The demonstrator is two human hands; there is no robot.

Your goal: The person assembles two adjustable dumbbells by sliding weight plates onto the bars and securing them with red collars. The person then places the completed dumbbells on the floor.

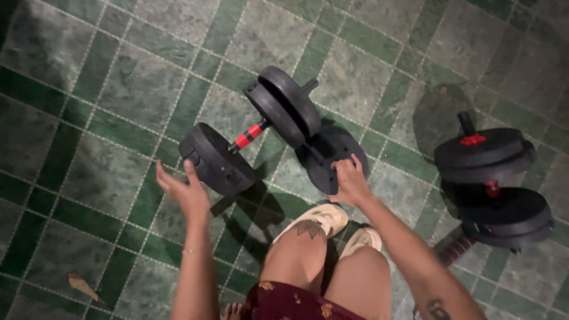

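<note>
Down on the green tiled floor [106, 89], my right hand [349, 181] grips the loose weight plate [329, 155] leaning beside the dumbbell [255, 127] — my left hand [184, 189] hovers open, empty. Next, I judge, lifting needs a firmer two-handed hold.

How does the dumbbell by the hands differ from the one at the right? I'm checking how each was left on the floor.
The dumbbell by the hands lies on its side; the right dumbbell stands on end. The first's red grip shows fully between its plates; the second's shows only partly. The left hand hovers open near the first, while nothing touches the second. Both carry black round plates.
</note>
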